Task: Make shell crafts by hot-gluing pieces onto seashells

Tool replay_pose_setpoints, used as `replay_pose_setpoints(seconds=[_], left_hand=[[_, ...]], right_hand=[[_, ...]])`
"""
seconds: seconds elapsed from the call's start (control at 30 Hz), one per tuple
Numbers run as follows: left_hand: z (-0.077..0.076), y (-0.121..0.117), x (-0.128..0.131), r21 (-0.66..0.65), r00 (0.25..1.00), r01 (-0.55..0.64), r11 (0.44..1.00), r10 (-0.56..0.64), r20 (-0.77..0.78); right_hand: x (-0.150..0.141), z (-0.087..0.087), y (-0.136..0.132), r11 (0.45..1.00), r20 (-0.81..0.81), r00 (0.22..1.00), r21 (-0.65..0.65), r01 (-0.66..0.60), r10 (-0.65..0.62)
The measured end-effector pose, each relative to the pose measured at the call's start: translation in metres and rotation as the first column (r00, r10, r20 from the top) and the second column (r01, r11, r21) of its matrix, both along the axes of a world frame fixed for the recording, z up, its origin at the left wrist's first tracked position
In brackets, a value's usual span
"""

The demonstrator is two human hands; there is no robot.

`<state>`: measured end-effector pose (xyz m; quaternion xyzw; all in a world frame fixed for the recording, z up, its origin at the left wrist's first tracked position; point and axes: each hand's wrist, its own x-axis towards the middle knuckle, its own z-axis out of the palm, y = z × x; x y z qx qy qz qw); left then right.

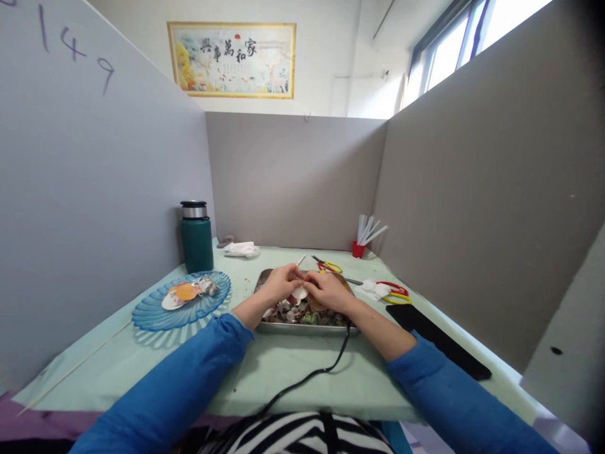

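Over a metal tray (302, 329) of shells (289, 312), my two hands meet with their fingertips close together. My left hand (285, 281) is closed in a pinch, and so is my right hand (327, 291). Between and just below the fingers shows a small white piece that looks like a shell (299, 293); its edges are partly covered by the fingers. A thin white stick (301, 259) pokes up behind my left fingertips, and its lower end is hidden. The tray holds several pale, brown and greenish shells.
Left stand a blue scalloped plate (155, 313) with orange and white shells (188, 291) and a teal bottle (197, 244). Red-and-yellow-handled tools (399, 293), crumpled tissue (375, 289), a black mat (437, 340) and a red cup (358, 250) lie right. A black cable (312, 376) crosses the front.
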<state>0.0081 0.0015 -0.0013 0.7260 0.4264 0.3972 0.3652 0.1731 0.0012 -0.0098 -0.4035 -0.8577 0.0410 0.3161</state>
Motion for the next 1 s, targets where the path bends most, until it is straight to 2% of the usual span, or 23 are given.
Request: replay_pose_setpoints(seconds=[0.3, 0.63, 1.0], left_hand=[[-0.0028, 0.0014, -0.0027, 0.026, 0.994, -0.022, 0.999, 0.025, -0.106], [-0.0073, 0.0072, -0.0029, 0.008, 0.998, 0.013, 1.000, -0.012, -0.068], [-0.0028, 0.0024, -0.0020, 0.006, 0.993, -0.046, 0.999, 0.046, -0.105]], right_hand=[[0.0007, -0.0029, 0.0043, 0.999, -0.012, 1.000, 0.029, 0.024, -0.024], [0.0005, -0.0026, 0.0035, 0.999, -0.025, 0.999, 0.024, 0.037, -0.036], [0.0001, 0.0003, -0.0009, 1.000, -0.018, 1.000, -0.016, -0.019, 0.019]])
